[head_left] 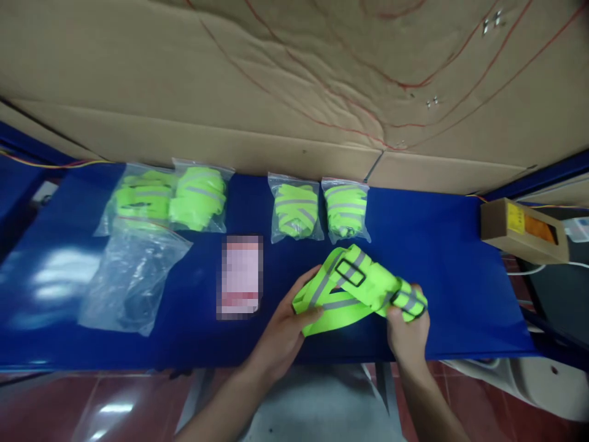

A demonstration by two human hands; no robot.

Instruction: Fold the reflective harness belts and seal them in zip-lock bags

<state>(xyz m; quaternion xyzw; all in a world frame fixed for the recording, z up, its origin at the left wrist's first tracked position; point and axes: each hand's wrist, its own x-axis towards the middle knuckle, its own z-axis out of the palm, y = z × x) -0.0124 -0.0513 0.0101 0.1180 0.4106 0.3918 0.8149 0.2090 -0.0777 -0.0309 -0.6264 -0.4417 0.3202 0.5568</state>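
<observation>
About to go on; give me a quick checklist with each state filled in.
1. Left hand gripping the yellow-green strap: ok, thumb over it.
2. Right hand gripping the strap's other end: ok.
3. Strap gathered compactly: not ok, a loop spreads open between the hands.
4. Black buckle visible: ok, it faces up.
5. Flat clear bag open at the mouth: cannot tell.
6. Four filled bags apart from both hands: ok.

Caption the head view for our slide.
Left hand and right hand hold a neon strap near bagged straps on a blue table.
</observation>
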